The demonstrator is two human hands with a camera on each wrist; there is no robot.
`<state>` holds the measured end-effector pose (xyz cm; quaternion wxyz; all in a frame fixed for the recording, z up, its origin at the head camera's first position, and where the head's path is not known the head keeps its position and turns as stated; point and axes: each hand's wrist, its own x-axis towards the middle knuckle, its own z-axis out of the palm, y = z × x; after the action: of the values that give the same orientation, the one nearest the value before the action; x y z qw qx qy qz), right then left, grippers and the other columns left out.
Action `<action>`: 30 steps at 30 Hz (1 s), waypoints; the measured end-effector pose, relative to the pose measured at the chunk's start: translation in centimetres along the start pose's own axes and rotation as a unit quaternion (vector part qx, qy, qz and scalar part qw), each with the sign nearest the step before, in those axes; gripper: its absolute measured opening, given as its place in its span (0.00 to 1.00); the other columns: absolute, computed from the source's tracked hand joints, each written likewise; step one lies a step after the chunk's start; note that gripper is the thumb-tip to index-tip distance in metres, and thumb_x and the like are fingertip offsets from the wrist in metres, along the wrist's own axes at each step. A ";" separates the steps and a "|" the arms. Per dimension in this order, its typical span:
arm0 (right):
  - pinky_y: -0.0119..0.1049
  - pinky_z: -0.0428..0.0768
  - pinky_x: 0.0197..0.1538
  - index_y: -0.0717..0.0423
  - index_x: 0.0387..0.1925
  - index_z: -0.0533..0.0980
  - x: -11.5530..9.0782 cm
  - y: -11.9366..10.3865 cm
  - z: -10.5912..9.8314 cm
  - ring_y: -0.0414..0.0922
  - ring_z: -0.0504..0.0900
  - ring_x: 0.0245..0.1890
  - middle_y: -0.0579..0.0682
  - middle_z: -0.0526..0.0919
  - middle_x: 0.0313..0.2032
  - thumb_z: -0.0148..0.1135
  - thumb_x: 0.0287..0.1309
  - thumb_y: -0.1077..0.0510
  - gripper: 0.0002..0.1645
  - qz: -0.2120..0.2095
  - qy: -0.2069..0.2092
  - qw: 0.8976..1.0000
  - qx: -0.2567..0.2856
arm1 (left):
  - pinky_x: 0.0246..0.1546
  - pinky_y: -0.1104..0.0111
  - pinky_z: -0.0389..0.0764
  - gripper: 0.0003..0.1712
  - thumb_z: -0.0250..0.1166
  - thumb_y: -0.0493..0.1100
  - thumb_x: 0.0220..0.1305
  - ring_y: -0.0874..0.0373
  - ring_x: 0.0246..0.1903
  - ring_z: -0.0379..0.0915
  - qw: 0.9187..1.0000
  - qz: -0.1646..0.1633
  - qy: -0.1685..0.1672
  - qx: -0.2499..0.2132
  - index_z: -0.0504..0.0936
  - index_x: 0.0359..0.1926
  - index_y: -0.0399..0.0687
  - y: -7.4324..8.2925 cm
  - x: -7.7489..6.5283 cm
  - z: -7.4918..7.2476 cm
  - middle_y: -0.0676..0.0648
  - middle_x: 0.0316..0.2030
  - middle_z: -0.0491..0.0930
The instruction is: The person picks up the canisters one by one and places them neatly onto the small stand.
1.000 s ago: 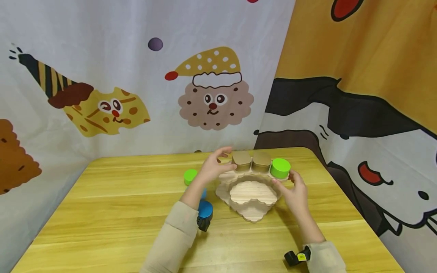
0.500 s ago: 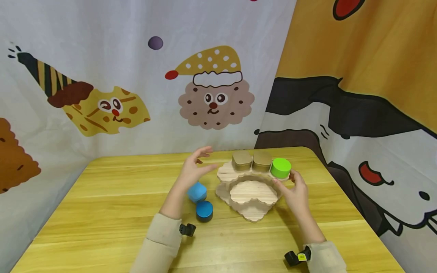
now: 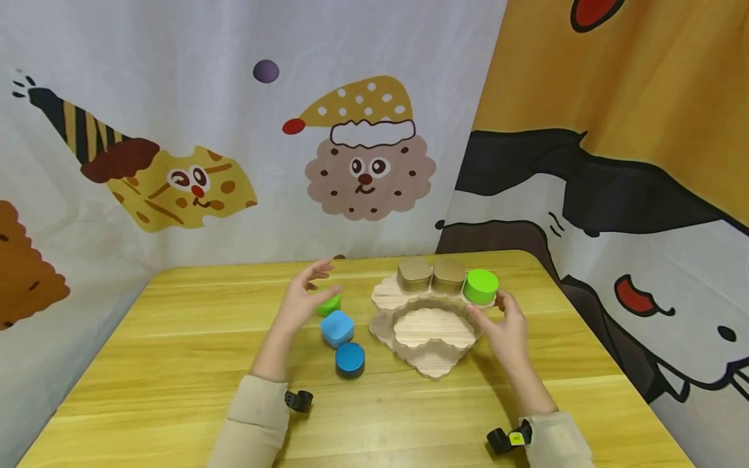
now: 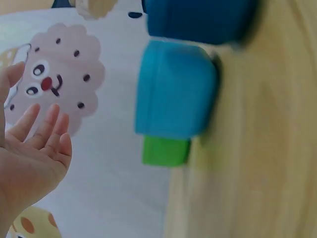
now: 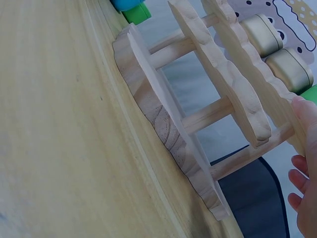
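Note:
A tiered wooden stand (image 3: 435, 327) with scalloped shelves rises from the table. My right hand (image 3: 510, 330) grips the right end of its top shelf, thumb (image 5: 303, 110) on the near edge. Two gold tins (image 3: 414, 275) and a bright green round tin (image 3: 482, 286) sit on that shelf; its left end is bare. My left hand (image 3: 297, 304) is held over the table left of the stand, fingers loosely spread and holding nothing. It partly hides a second green tin (image 3: 331, 307). In front of that one are a light blue squarish tin (image 3: 337, 329) and a dark blue round tin (image 3: 350, 359).
The wood-grain table (image 3: 175, 364) ends at a back edge close behind the stand. A cartoon-printed curtain (image 3: 234, 117) hangs beyond it. Each wrist carries a small black camera (image 3: 300, 401).
My left hand has moved left, away from the stand's top shelf and past the loose tins, uncovering the blue ones. My right hand stays on the stand.

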<state>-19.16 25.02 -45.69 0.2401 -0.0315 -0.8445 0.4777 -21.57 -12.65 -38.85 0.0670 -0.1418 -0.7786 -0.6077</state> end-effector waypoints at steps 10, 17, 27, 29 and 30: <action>0.57 0.64 0.58 0.68 0.60 0.67 0.1 -0.3 0.0 0.57 0.68 0.52 0.64 0.73 0.51 0.73 0.50 0.49 0.42 0.006 -0.008 1.000 0.002 | 0.49 0.58 0.65 0.32 0.70 0.37 0.57 0.48 0.54 0.67 0.999 -0.036 0.038 -0.003 0.71 0.63 0.41 -6.3 0.7 -1.1 0.41 0.56 0.74; 0.57 0.65 0.58 0.68 0.60 0.67 0.2 -0.3 0.0 0.58 0.68 0.52 0.64 0.72 0.51 0.73 0.51 0.48 0.42 0.010 -0.011 1.000 -0.002 | 0.51 0.58 0.65 0.32 0.68 0.38 0.60 0.45 0.57 0.65 0.997 -0.063 0.037 -0.007 0.69 0.65 0.39 -8.0 0.7 -1.4 0.36 0.58 0.71; 0.56 0.65 0.57 0.68 0.59 0.67 0.1 0.0 0.0 0.57 0.68 0.51 0.64 0.73 0.49 0.74 0.50 0.50 0.41 0.004 -0.004 1.000 -0.002 | 0.59 0.48 0.63 0.32 0.64 0.32 0.61 0.35 0.61 0.60 0.995 -0.093 -0.013 -0.018 0.64 0.64 0.28 -7.1 -0.4 -1.6 0.29 0.61 0.65; 0.56 0.65 0.57 0.67 0.59 0.68 0.0 0.0 0.0 0.57 0.69 0.51 0.63 0.74 0.49 0.74 0.50 0.50 0.41 0.004 -0.003 1.000 -0.001 | 0.59 0.49 0.64 0.33 0.64 0.32 0.61 0.36 0.62 0.60 0.994 -0.103 -0.021 -0.025 0.64 0.65 0.28 -7.3 -0.5 -1.6 0.29 0.62 0.65; 0.55 0.65 0.57 0.67 0.59 0.68 0.0 0.0 0.0 0.56 0.69 0.51 0.63 0.74 0.49 0.74 0.50 0.50 0.41 0.003 -0.003 1.000 -0.001 | 0.59 0.50 0.64 0.33 0.64 0.32 0.61 0.36 0.62 0.60 0.994 -0.106 -0.023 -0.028 0.63 0.65 0.28 -7.4 -0.5 -1.6 0.29 0.62 0.65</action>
<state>-19.18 25.03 -45.65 0.2362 -0.0326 -0.8455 0.4777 -23.43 -15.88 -45.45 -0.0197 -0.0736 -0.7731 -0.6297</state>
